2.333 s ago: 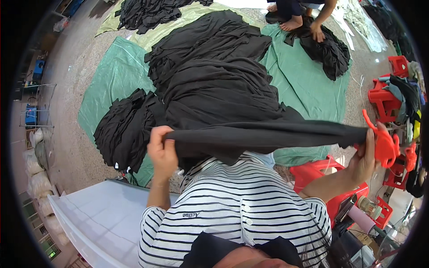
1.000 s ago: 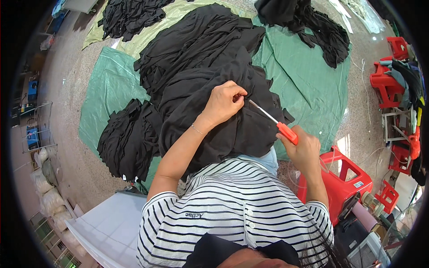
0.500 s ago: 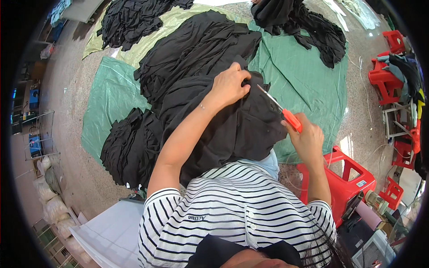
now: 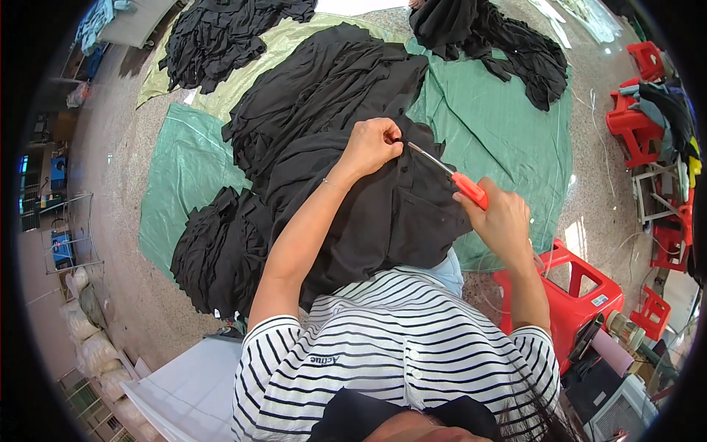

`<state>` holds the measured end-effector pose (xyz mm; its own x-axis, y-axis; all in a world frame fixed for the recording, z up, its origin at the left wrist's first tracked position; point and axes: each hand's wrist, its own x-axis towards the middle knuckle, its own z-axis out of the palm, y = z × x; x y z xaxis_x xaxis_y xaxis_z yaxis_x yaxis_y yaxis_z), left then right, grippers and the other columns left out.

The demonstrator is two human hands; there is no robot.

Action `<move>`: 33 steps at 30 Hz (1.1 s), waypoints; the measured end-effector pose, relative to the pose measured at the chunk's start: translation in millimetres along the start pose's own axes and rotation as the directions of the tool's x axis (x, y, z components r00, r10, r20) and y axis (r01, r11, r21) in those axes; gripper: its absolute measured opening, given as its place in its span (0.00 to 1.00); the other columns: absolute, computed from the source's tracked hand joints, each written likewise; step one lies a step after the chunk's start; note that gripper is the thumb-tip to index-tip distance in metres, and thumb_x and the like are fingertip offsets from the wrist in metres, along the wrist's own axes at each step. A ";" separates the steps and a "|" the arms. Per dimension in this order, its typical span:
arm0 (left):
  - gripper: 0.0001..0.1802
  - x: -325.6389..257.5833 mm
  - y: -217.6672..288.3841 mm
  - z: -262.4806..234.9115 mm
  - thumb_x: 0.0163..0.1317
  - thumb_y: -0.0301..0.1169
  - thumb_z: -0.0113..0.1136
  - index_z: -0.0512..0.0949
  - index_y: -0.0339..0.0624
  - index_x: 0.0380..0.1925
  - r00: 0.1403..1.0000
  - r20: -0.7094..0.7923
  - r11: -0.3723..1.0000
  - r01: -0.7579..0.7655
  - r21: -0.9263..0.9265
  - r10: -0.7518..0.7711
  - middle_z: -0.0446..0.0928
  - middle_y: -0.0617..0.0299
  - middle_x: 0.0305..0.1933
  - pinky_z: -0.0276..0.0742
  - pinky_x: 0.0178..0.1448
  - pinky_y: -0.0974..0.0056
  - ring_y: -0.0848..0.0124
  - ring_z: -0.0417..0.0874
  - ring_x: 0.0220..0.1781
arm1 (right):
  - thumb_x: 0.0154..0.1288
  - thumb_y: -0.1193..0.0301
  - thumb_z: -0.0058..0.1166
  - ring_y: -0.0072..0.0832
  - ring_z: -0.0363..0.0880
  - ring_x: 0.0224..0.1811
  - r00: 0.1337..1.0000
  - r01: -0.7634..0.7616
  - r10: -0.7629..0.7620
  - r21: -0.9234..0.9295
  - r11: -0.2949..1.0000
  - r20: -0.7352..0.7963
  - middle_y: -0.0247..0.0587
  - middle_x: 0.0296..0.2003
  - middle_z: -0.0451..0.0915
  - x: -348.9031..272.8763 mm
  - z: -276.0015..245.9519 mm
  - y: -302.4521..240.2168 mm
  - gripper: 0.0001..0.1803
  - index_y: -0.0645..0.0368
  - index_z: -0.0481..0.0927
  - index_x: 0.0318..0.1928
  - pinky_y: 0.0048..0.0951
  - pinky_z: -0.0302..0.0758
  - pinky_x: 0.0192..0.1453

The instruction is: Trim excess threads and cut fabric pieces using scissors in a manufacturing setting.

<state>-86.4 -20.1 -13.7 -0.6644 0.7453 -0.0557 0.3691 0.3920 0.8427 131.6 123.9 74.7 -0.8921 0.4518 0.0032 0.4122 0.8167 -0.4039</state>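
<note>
A black garment (image 4: pixel 423 210) is spread over my lap, with a row of small dark buttons along its fabric. My left hand (image 4: pixel 374 145) pinches a bit of this black cloth between thumb and fingertips, above the lap. From the right, my right hand (image 4: pixel 502 221) grips the red handle of a pair of scissors (image 4: pixel 470 190). Their slim metal blades point up and left, the tip close to my left fingertips. Whether the tip touches the cloth I cannot tell.
A large heap of black garments (image 4: pixel 317 81) lies ahead, with a smaller heap (image 4: pixel 221 250) at left. Green sheeting (image 4: pixel 501 140) covers the floor beneath. A red plastic stool (image 4: pixel 567 287) stands close on my right. Across from me, another person's hand (image 4: pixel 417 4) shows beside black cloth.
My left hand has moved slightly lower, still pinching the cloth. My right hand has brought the scissors left, so their tip is now nearer the left fingertips.
</note>
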 end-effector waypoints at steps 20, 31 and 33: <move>0.16 7.6 62.2 10.4 0.48 0.39 0.72 0.84 0.40 0.31 0.586 0.810 0.878 -0.394 0.271 0.012 0.83 0.58 0.29 0.77 0.39 0.58 0.60 0.84 0.35 | 0.58 0.59 0.66 0.50 0.79 0.25 0.980 -0.200 0.199 0.191 0.961 0.024 0.47 0.20 0.79 -98.8 -30.0 4.9 0.15 0.57 0.79 0.35 0.43 0.71 0.27; 0.11 20.5 52.3 18.5 0.49 0.32 0.70 0.83 0.34 0.26 0.577 0.811 0.982 -0.079 0.171 -0.095 0.81 0.62 0.25 0.72 0.35 0.66 0.74 0.78 0.30 | 0.59 0.60 0.65 0.49 0.76 0.20 0.991 -0.137 0.135 0.100 0.986 0.025 0.47 0.16 0.75 -108.4 -13.6 -7.8 0.15 0.57 0.77 0.31 0.43 0.68 0.24; 0.11 20.3 52.3 15.5 0.50 0.32 0.70 0.82 0.34 0.26 0.587 0.802 0.988 -0.021 0.150 -0.109 0.80 0.62 0.24 0.72 0.35 0.67 0.75 0.77 0.30 | 0.59 0.60 0.65 0.49 0.76 0.20 0.990 -0.141 0.140 0.091 0.986 0.021 0.47 0.16 0.74 -107.3 -13.1 -7.6 0.15 0.57 0.76 0.31 0.43 0.68 0.23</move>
<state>-70.5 23.9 20.9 0.0913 0.8274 -0.5541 0.4764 0.4523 0.7539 226.7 73.9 89.4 -0.8295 0.5539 -0.0723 0.5153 0.7087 -0.4819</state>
